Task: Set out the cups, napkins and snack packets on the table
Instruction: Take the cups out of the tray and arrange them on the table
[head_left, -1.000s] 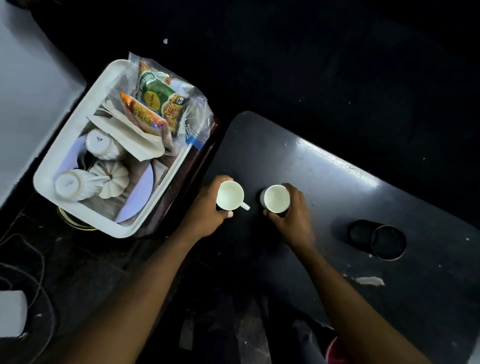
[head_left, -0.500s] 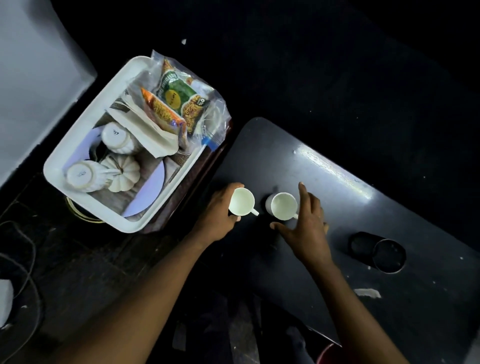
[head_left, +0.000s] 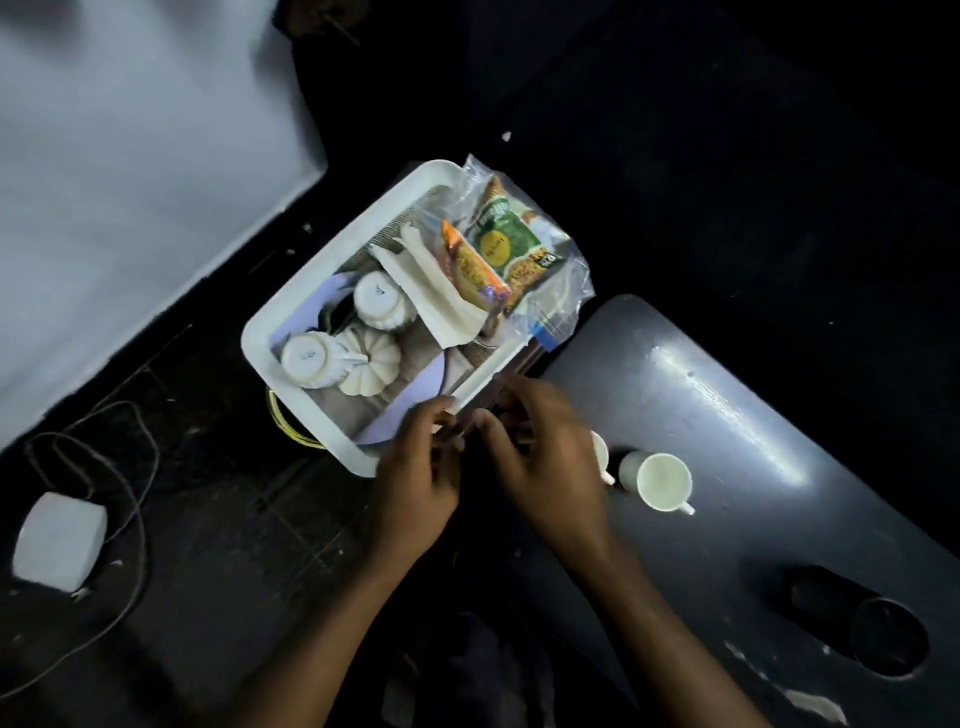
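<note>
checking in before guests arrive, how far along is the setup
Done: two cups stand on the table. In hand: nothing; the left hand and right hand are empty near the tray. Left: more cups, napkins and snack packets.

floor (head_left: 197, 597): dark, dim | wall (head_left: 130, 182): pale grey | white box (head_left: 60, 540), cable (head_left: 130, 467)

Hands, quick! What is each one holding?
Left hand: open, empty, fingers by the white tray rim.
Right hand: open, empty, beside the tray; both hands are blurred.
</note>
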